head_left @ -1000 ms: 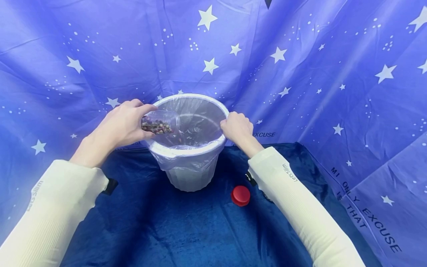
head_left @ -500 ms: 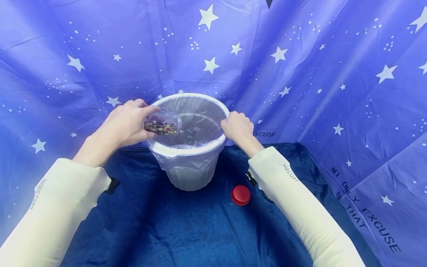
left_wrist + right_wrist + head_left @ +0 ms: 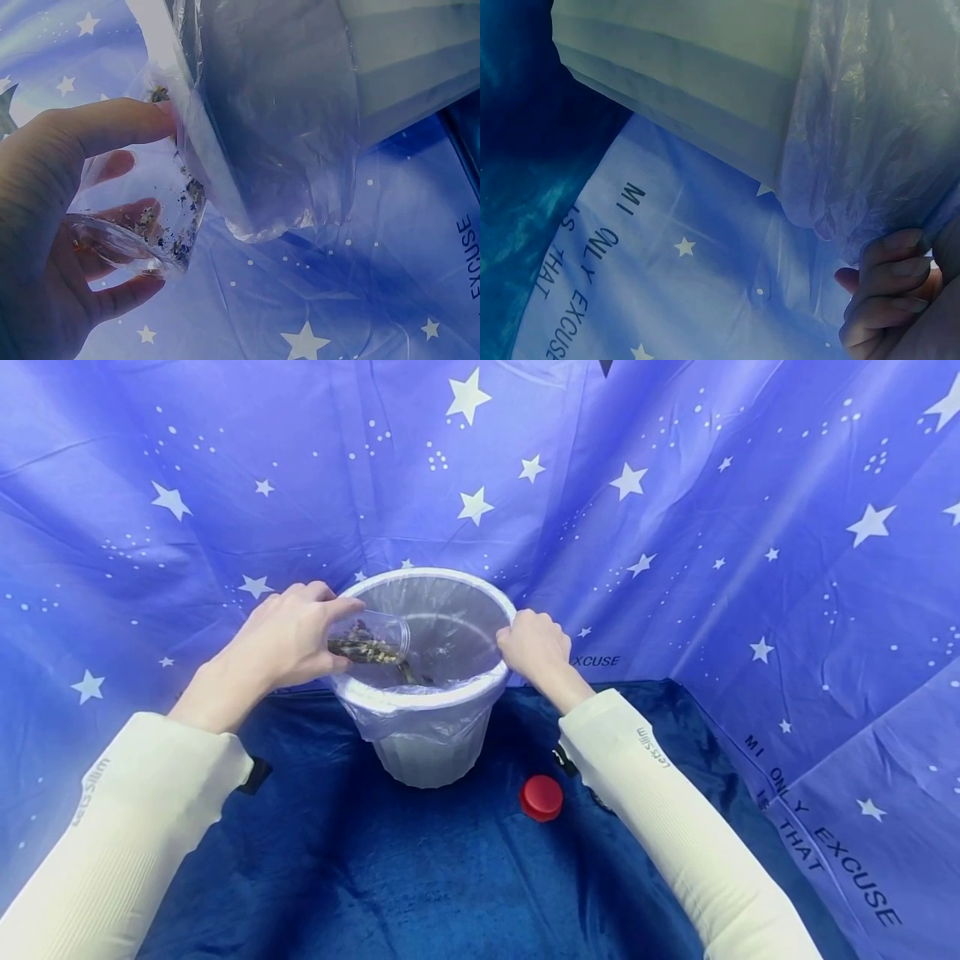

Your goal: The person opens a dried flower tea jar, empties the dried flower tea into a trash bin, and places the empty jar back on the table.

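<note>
A clear plastic jar [image 3: 378, 635] lies tilted on its side over the left rim of a white trash can [image 3: 431, 764], its mouth facing into the can. Dried, dark and yellowish bits slope towards that mouth, and a few dark ones fall below it. My left hand [image 3: 281, 639] grips the jar around its base end; the left wrist view shows the fingers spread around the clear wall [image 3: 135, 240]. On the can's right side, my right hand [image 3: 534, 647] grips the rim with the clear bag liner [image 3: 855, 150] folded over it.
On the dark blue cloth [image 3: 420, 877], right of the can, sits a red screw lid [image 3: 542, 798]. A blue curtain [image 3: 562, 527] with white stars hangs behind and to the right. A dark object partly shows under the right sleeve [image 3: 645, 785].
My left hand and the jar have shifted slightly right over the can. The contents have slid towards the mouth, and some bits now spill out. My right hand stays on the rim.
</note>
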The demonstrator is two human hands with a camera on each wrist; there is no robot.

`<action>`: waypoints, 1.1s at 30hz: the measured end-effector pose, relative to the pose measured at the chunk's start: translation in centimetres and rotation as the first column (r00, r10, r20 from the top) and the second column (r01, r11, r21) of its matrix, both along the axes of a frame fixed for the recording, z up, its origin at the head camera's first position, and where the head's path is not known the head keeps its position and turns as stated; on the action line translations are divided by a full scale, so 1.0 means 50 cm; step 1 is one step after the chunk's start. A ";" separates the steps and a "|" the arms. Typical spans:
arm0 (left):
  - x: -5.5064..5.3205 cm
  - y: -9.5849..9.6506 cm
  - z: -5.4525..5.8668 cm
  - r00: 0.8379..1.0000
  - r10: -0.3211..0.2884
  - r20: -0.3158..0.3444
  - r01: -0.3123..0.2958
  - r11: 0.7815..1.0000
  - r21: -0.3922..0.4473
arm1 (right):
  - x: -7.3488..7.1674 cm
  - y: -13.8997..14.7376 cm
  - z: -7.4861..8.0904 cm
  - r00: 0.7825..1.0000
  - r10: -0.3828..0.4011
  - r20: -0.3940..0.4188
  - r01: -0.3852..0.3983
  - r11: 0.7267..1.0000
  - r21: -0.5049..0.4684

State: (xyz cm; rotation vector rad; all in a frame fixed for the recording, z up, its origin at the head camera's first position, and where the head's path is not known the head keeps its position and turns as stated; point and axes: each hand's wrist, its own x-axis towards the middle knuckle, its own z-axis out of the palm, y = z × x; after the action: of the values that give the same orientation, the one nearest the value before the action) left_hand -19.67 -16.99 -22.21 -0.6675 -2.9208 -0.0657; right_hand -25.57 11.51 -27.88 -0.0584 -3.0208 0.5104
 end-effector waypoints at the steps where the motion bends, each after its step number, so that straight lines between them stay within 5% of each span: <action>1: 0.000 0.000 0.000 1.000 0.001 0.000 -0.001 1.000 0.000 | 0.000 0.000 0.000 1.000 0.001 0.000 -0.001 1.000 0.000; 33: -0.006 0.016 0.001 0.997 -0.029 -0.069 0.023 0.995 -0.093 | 0.000 0.000 0.001 1.000 -0.006 0.004 0.006 1.000 -0.001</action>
State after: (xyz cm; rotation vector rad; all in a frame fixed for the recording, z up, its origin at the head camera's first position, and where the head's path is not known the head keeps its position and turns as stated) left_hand -19.95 -16.22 -22.18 -0.7066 -2.8620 0.0884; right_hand -25.58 11.52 -27.84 -0.0690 -3.0233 0.5118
